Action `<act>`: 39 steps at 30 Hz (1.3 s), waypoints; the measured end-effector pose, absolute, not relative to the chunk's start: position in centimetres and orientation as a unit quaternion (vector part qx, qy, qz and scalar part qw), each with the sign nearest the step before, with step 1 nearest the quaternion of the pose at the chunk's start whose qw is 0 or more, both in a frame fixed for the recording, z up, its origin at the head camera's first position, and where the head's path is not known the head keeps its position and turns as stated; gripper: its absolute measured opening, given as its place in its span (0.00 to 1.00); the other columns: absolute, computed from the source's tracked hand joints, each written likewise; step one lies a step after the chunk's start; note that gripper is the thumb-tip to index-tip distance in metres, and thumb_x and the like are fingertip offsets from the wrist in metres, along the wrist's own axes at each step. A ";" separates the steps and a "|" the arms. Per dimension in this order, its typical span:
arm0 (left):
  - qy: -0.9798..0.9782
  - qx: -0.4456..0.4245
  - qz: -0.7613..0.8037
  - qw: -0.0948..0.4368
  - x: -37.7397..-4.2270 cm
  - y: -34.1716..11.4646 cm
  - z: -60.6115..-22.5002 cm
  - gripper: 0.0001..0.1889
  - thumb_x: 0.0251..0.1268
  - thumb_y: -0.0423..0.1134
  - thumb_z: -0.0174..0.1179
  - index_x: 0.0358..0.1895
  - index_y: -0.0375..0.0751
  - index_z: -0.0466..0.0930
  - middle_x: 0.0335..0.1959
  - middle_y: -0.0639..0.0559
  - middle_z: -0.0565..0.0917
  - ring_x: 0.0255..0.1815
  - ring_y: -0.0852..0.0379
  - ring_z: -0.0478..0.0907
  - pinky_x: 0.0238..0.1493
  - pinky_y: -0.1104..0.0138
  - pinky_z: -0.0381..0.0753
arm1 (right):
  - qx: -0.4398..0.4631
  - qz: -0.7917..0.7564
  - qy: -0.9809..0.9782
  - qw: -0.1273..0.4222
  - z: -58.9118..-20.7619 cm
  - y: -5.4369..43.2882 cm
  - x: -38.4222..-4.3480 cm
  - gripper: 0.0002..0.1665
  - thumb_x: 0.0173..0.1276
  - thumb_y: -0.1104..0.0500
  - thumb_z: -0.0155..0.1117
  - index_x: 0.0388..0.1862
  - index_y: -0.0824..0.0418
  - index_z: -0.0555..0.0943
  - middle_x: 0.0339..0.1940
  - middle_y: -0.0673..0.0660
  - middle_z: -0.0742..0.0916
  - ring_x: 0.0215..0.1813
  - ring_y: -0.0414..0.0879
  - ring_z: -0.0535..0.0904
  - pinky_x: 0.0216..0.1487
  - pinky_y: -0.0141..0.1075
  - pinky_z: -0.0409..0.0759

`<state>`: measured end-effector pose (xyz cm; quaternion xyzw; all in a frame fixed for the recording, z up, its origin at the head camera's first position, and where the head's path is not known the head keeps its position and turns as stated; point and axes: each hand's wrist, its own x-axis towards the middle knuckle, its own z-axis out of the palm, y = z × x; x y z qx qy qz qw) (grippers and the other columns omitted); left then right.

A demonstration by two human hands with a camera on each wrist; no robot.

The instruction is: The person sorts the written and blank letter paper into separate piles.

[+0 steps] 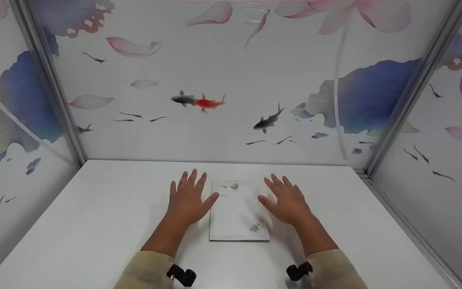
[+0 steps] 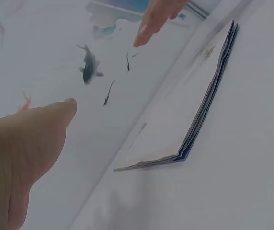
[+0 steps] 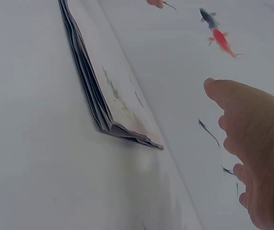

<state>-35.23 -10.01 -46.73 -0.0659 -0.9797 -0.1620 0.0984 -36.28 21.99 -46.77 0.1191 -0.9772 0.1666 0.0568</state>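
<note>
A thin white folded booklet (image 1: 237, 214) lies flat on the table between the two hands, with small plant prints at its top and lower right. Several stacked layers with dark edges show along the side of the booklet (image 2: 206, 98) in the left wrist view. Left of it, the left hand (image 1: 188, 202) is held palm down with fingers spread, its thumb overlapping the booklet's left edge in the head view. On the other side the right hand (image 1: 290, 202) also has its fingers spread, thumb pointing toward the booklet's upper right. Neither hand holds anything.
The white table (image 1: 106, 208) meets a back panel (image 1: 215, 140) printed with fish, petals and lotus leaves. Similar side panels stand at left and right, joined by grey metal posts (image 1: 411, 88). A black wrist mount (image 1: 182, 275) sits at each sleeve cuff.
</note>
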 end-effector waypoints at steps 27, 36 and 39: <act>-0.978 -0.134 -0.160 0.008 -34.3 -6.9 -49.1 0.45 0.74 0.75 0.49 0.88 0.59 0.54 0.91 0.49 0.53 0.92 0.41 0.47 0.88 0.35 0.47 | 0.135 0.174 -0.974 -0.053 -48.1 18.7 -35.4 0.46 0.77 0.28 0.57 0.88 0.35 0.58 0.92 0.44 0.56 0.93 0.55 0.47 0.87 0.67 0.55; -0.969 -0.163 -0.179 -0.052 -34.2 -7.5 -50.1 0.44 0.77 0.74 0.47 0.87 0.56 0.57 0.90 0.49 0.55 0.92 0.42 0.49 0.89 0.37 0.48 | 0.159 0.172 -0.968 -0.092 -49.2 19.3 -35.8 0.46 0.77 0.27 0.57 0.87 0.39 0.62 0.91 0.46 0.62 0.93 0.57 0.49 0.88 0.65 0.53; -0.969 -0.166 -0.171 -0.061 -34.1 -7.6 -50.2 0.44 0.77 0.74 0.46 0.87 0.55 0.58 0.90 0.49 0.55 0.92 0.42 0.50 0.89 0.38 0.49 | 0.151 0.164 -0.969 -0.102 -49.3 19.2 -35.7 0.46 0.75 0.26 0.59 0.86 0.38 0.64 0.90 0.45 0.64 0.92 0.56 0.50 0.88 0.66 0.52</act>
